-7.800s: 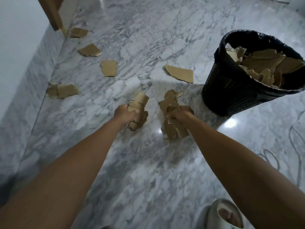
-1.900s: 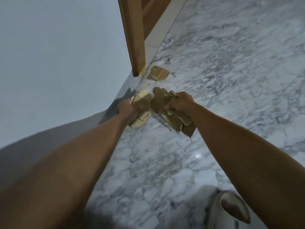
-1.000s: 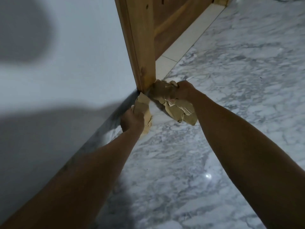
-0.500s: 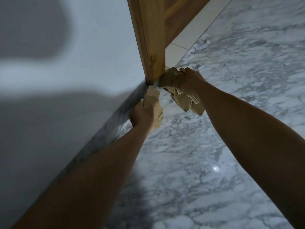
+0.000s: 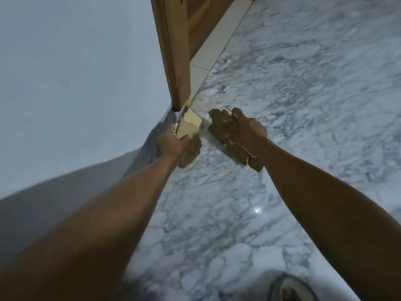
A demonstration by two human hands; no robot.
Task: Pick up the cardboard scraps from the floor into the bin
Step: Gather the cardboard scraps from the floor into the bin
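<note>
My left hand (image 5: 171, 144) grips a bundle of brown cardboard scraps (image 5: 188, 127), held just above the marble floor near the foot of the wooden door frame. My right hand (image 5: 247, 132) grips a second, larger wad of cardboard scraps (image 5: 221, 127), with pieces hanging below the wrist. Both hands are close together, a short gap between the two bundles. The bin is out of view.
A wooden door frame (image 5: 171, 51) stands at the top centre, beside a pale wall (image 5: 76, 72) on the left. A cream threshold strip (image 5: 212, 46) runs along the door. White-grey marble floor (image 5: 303, 94) spreads right. A slipper toe (image 5: 290, 290) shows at the bottom.
Both hands have pulled back from the foot of the door frame, the right one moving down and away with its wad. No loose scrap is seen by the frame now.
</note>
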